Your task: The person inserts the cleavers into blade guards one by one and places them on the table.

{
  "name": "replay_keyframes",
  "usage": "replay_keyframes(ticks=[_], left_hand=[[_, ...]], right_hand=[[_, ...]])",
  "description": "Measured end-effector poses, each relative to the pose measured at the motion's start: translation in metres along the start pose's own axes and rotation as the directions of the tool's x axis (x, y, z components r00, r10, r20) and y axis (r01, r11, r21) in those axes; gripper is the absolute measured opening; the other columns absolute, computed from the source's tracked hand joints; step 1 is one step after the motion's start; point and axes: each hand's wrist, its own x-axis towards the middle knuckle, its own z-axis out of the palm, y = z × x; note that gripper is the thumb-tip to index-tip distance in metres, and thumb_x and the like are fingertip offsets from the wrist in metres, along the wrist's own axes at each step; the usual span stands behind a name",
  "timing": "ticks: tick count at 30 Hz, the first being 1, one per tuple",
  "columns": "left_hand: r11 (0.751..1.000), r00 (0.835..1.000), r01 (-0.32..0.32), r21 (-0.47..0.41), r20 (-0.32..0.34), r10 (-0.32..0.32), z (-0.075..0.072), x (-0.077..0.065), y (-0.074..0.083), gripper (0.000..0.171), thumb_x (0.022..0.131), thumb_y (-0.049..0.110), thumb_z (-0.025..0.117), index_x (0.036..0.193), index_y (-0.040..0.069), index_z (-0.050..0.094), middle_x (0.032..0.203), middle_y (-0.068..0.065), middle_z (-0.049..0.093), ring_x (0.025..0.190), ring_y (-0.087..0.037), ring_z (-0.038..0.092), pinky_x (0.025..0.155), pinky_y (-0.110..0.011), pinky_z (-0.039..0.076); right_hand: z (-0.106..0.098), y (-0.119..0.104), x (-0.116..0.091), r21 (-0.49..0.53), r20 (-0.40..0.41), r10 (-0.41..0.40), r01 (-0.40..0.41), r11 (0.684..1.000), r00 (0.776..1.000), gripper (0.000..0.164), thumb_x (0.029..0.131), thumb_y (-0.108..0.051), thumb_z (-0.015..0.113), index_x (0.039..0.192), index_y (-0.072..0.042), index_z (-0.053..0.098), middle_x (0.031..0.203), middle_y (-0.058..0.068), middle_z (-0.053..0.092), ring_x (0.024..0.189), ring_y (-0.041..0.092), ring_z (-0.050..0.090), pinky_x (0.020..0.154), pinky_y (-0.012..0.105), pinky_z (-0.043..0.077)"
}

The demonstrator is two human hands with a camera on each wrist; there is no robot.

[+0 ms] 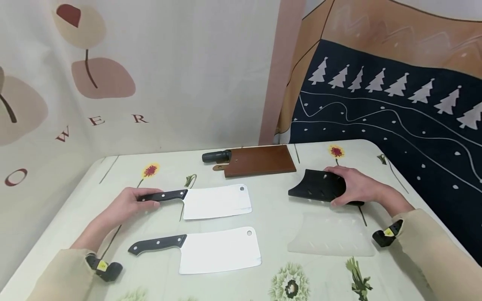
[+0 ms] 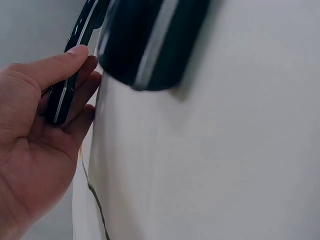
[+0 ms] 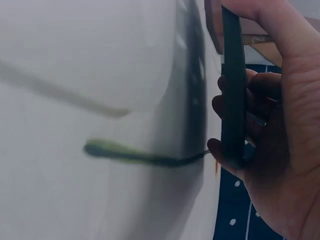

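Observation:
My left hand (image 1: 127, 205) grips the black riveted handle (image 1: 167, 195) of the farther cleaver, thumb on one side and fingers on the other in the left wrist view. Its broad pale blade (image 1: 217, 202) points right. A second, matching cleaver (image 1: 220, 253) lies nearer me, parallel to it; its handle (image 2: 155, 45) looms large and blurred in the left wrist view. At the right, my right hand (image 1: 355, 186) holds a black slotted blade guard (image 1: 312, 186), tilted up, its edge between thumb and fingers. Just in front of that lies a translucent white guard (image 1: 331, 236) of similar shape.
Toward the back edge lies a brown sheath (image 1: 263, 161) with a strap tab, and a dark handle (image 1: 215, 157) sticks out of its left end. A flower-print cloth (image 1: 276, 225) covers the table. Curtains (image 1: 196, 83) hang right behind it.

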Motion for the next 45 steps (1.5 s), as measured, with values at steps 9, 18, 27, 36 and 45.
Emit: replay_keyframes(ticks=[9,18,27,36,45], left_hand=[[1.000,0.999,0.001,-0.006,-0.040,-0.001,-0.006,0.000,-0.002,0.044,0.090,0.018,0.081,0.129,0.002,0.071,0.120,-0.017,0.069,0.098,-0.025,0.050,0.068,-0.027,0.036],[0.984,0.997,-0.033,-0.172,-0.078,0.019,-0.008,-0.001,0.011,0.044,0.094,0.020,0.077,0.131,-0.002,0.067,0.111,-0.014,0.075,0.103,-0.001,0.056,0.080,-0.018,0.045],[0.983,0.998,-0.002,-0.185,-0.059,-0.010,-0.004,0.005,0.018,0.043,0.094,0.019,0.077,0.132,0.000,0.068,0.111,-0.012,0.075,0.103,-0.014,0.054,0.078,-0.024,0.043],[0.977,0.999,-0.019,-0.213,-0.047,0.009,-0.001,0.008,0.024,0.044,0.093,0.016,0.078,0.132,-0.001,0.067,0.111,-0.012,0.075,0.101,-0.011,0.055,0.078,-0.022,0.045],[0.965,0.999,-0.014,-0.261,-0.031,0.006,-0.005,0.014,0.031,0.047,0.095,0.016,0.076,0.136,-0.003,0.063,0.111,-0.017,0.075,0.104,-0.003,0.058,0.082,-0.019,0.047]], right_hand=[[-0.005,-0.020,0.005,-0.060,-0.033,-0.005,0.003,0.998,0.999,0.094,0.068,-0.039,0.089,0.145,-0.001,0.051,0.142,0.025,0.053,0.119,0.040,0.053,0.093,0.059,0.047],[-0.004,-0.035,0.017,-0.048,-0.027,-0.066,0.064,0.997,0.997,0.095,0.068,-0.040,0.090,0.146,-0.003,0.051,0.143,0.023,0.053,0.121,0.039,0.053,0.095,0.059,0.046],[-0.001,-0.054,0.023,-0.013,-0.011,-0.146,0.146,0.989,0.989,0.093,0.068,-0.039,0.090,0.148,-0.008,0.053,0.146,0.020,0.052,0.130,0.039,0.048,0.097,0.059,0.044],[0.000,-0.067,0.027,0.015,-0.035,-0.182,0.183,0.983,0.983,0.094,0.068,-0.037,0.090,0.149,-0.009,0.053,0.145,0.018,0.053,0.132,0.039,0.048,0.097,0.058,0.045],[-0.001,-0.083,0.031,0.046,-0.012,-0.177,0.177,0.983,0.984,0.098,0.068,-0.041,0.090,0.152,-0.012,0.050,0.149,0.016,0.051,0.137,0.043,0.042,0.101,0.063,0.043]])
